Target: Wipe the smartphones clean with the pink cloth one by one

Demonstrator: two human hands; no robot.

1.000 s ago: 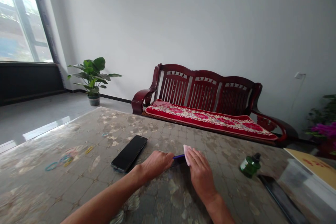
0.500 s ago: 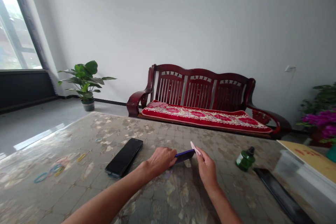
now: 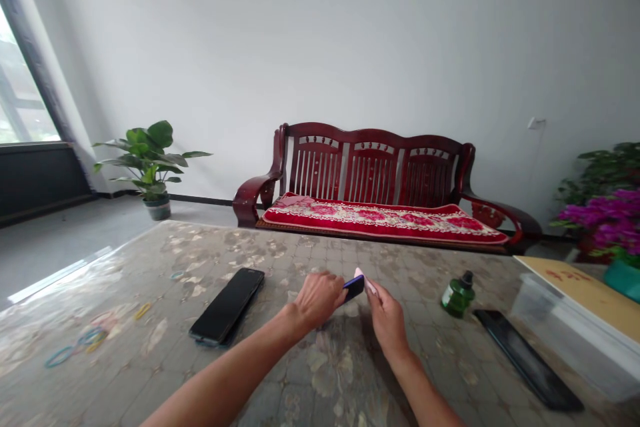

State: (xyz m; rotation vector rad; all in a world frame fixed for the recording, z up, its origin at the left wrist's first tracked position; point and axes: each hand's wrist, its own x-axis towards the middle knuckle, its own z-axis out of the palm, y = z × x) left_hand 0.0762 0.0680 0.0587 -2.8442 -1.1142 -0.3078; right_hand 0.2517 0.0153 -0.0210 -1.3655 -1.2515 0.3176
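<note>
Clerk: What is the state of the hands?

Inspector: The left hand [image 3: 321,296] is closed on the left end of a dark, blue-edged slab [image 3: 355,287], covering much of it. The right hand [image 3: 390,321] pinches a folded pink wipe [image 3: 370,285] between thumb and fingers; whether it is cloth or paper cannot be told.

Clerk: Where is the slab?

Inspector: Between the two hands, tilted, apparently clear of the patterned tabletop [image 3: 280,373]. Its free right end meets the wipe or lies just beside it; the view does not settle which.

Clerk: What could go wrong?

Inspector: Chiefly a drop. The slab appears to be supported at one end only, so a hard push from the right hand could twist it out of the left hand's grip. A smooth surface would add to that risk. The wipe could also bunch or slip, leaving bare fingertips on the slab.

Clerk: Any hazards nearby?

Inspector: Moderate. A black phone [image 3: 229,305] lies to the left, near the left forearm; a wide swing of that arm could knock it. To the right, a green bottle [image 3: 457,297] stands near the far end of a long dark device [image 3: 530,361]. A careless right elbow might strike the device; a tipped bottle, if it holds liquid, could wet it.
</note>
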